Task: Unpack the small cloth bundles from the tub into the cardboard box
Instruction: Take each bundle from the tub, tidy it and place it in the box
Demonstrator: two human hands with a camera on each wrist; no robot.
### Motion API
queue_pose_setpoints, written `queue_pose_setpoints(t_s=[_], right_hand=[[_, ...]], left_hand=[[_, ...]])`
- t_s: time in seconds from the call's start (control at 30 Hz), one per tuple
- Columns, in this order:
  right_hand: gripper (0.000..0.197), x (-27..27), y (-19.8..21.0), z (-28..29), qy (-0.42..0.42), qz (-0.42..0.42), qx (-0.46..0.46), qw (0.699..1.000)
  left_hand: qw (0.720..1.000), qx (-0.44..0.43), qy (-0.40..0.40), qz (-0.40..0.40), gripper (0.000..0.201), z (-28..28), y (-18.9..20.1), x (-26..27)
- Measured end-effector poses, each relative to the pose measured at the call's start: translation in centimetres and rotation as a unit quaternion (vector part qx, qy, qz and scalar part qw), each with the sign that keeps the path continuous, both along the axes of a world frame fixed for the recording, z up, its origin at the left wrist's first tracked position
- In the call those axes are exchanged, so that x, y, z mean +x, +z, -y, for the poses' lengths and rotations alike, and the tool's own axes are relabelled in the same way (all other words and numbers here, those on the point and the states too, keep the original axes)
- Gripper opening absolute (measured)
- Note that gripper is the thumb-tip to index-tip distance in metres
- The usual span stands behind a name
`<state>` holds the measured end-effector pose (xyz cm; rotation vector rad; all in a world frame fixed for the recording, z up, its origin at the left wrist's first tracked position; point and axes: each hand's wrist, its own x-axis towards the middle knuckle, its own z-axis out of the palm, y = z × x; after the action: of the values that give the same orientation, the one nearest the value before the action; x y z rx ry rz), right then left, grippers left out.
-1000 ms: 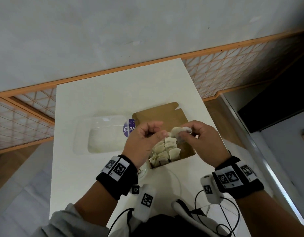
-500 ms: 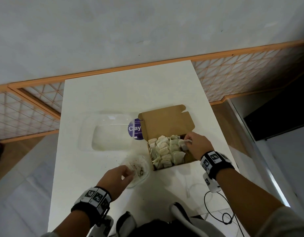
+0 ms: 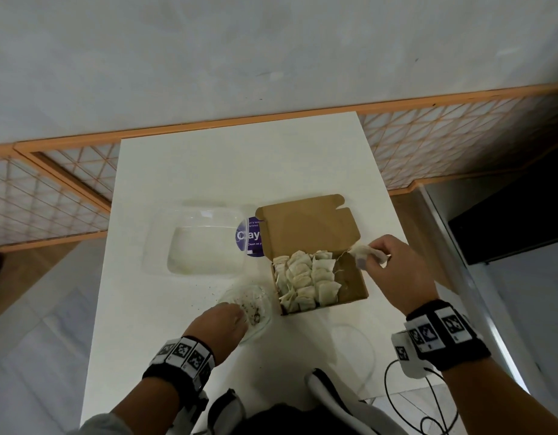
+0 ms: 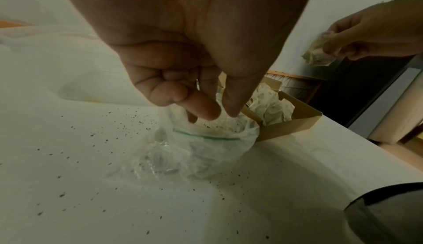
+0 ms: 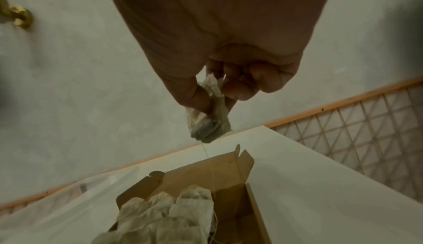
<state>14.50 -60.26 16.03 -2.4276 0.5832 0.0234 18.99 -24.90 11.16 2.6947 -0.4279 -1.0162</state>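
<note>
A white table (image 3: 189, 171) stands against a pale wall with an orange lattice fence behind. From the head view, the box (image 3: 353, 287) holds rows of bundles (image 3: 306, 281) on its left side, its right side bare; I judge the job well along. The right hand (image 3: 394, 268) pinches one bundle (image 3: 362, 251) over the box's far right corner. The left hand (image 3: 222, 321) reaches into a small clear tub (image 3: 255, 296); a larger clear lid (image 3: 202, 240) lies beyond

Left wrist: fingers (image 4: 201, 110) curl into the tub's crumpled clear liner (image 4: 213, 150), gripping nothing I can make out; dark crumbs speckle the table

Right wrist: thumb and fingers clamp the bundle, its string trailing towards the box
</note>
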Motion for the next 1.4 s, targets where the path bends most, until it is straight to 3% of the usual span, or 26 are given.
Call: queue_pose_setpoints(t_s=[0.2, 0.3, 0.47, 0.7, 0.9, 1.0, 1.07, 1.2, 1.4], right_hand=[[0.015, 0.7, -2.7, -0.6, 0.029, -0.050, -0.087, 0.994], [0.004, 2.3, -5.6, -0.9, 0.063, -0.111, -0.096, 0.987], [0.023, 4.8, -8.0, -0.4, 0.056, -0.192, -0.141, 0.970], [0.017, 6.4, -8.9, -0.6, 0.029, -0.163, -0.151, 0.975], [0.026, 5.1, -7.3, -1.4, -0.021, -0.090, -0.135, 0.986], [0.025, 3.6, -4.7, -3.9, 0.023, -0.035, -0.090, 0.995], [0.022, 2.3, -3.2, -6.5, 0.103, -0.016, -0.055, 0.993], [0.021, 0.7, -3.1, -11.0, 0.254, -0.038, -0.114, 0.960], [0.016, 1.2, -5.4, -10.3, 0.199, -0.086, -0.095, 0.972]], left_hand=[[1.000, 0.017, -0.008, -0.005, 0.034, 0.2, -0.5, 0.3], [1.000, 0.018, -0.010, -0.005, 0.034, 0.1, -0.5, 0.3], [1.000, 0.025, -0.018, -0.007, 0.034, 0.0, -0.5, 0.4], [0.998, 0.042, -0.040, -0.002, 0.030, -0.1, -1.2, 0.3], [0.995, 0.051, -0.077, 0.025, 0.026, 0.5, -1.5, 0.3], [0.993, 0.025, -0.106, 0.039, 0.034, 1.4, -2.4, 0.4], [0.989, 0.024, -0.137, 0.046, 0.041, 2.2, -3.4, 0.4], [0.989, 0.028, -0.139, 0.050, 0.042, 2.8, -5.0, 0.7], [0.992, 0.014, -0.123, 0.033, 0.030, 2.7, -5.7, 1.2]])
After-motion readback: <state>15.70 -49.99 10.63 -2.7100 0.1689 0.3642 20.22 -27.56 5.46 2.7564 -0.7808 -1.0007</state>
